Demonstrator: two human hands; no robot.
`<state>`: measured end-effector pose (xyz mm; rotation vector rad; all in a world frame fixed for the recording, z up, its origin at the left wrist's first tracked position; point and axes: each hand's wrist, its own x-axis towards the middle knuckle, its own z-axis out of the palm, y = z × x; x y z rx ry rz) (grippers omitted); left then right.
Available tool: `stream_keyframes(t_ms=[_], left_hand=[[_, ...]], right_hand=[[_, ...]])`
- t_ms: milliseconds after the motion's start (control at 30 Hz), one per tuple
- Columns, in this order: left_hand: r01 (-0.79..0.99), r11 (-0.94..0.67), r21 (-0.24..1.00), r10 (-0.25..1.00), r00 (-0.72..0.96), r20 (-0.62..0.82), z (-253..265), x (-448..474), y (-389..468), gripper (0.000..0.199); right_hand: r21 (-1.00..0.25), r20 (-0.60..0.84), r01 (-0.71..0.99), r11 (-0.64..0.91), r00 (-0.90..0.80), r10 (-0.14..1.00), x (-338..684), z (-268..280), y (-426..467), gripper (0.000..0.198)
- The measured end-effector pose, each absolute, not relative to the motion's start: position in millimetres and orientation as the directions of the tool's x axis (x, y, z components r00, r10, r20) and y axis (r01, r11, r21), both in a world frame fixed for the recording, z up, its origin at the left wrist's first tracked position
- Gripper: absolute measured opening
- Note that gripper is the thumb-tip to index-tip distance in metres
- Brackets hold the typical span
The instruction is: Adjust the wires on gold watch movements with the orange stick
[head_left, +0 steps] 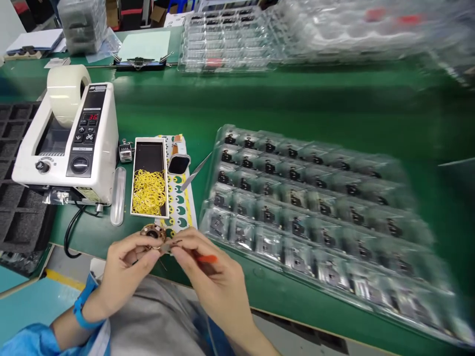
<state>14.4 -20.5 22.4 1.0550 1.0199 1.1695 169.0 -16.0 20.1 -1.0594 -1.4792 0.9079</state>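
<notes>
Through my head view, I have both hands over the near edge of the green table. My left hand has its fingers closed on a round coppery part, which shows just beyond the fingertips. My right hand pinches a tiny pale piece right against the left fingertips; its exact shape is too small for me to tell. An orange-red piece sticks out beneath the curled right fingers.

Just beyond my hands sits a white-rimmed box with yellow rings heaped in its near part. Beside it, a smartwatch lies on a patterned sheet. I see a tape dispenser to the left and a clear compartment tray to the right, holding small dark parts.
</notes>
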Motion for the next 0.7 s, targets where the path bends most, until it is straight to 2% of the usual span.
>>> stream_keyframes(t_ms=[100, 200, 433, 700], left_hand=[[-0.309, 0.147, 0.940, 0.976, 0.201, -0.086, 22.0, 13.1, -20.7, 0.027], [-0.331, 0.194, 0.923, 0.959, 0.263, -0.107, 21.3, 12.2, -21.0, 0.037], [-0.254, 0.195, 0.947, 0.948, 0.296, -0.116, 20.4, 12.3, -25.0, 0.041], [-0.214, 0.168, 0.962, 0.952, 0.289, -0.102, 20.1, 12.8, -27.8, 0.041]], right_hand=[[-0.943, 0.284, 0.173, 0.283, -0.020, 0.959, 174.0, 21.8, -12.6, 0.017], [-0.955, 0.238, 0.181, 0.236, -0.011, 0.971, 177.6, 23.6, -8.0, 0.012], [-0.996, 0.077, 0.052, 0.078, -0.018, 0.997, 174.8, 28.1, -3.4, 0.012], [-0.996, 0.077, 0.035, 0.077, 0.011, 0.997, 171.4, 28.6, -3.5, 0.013]])
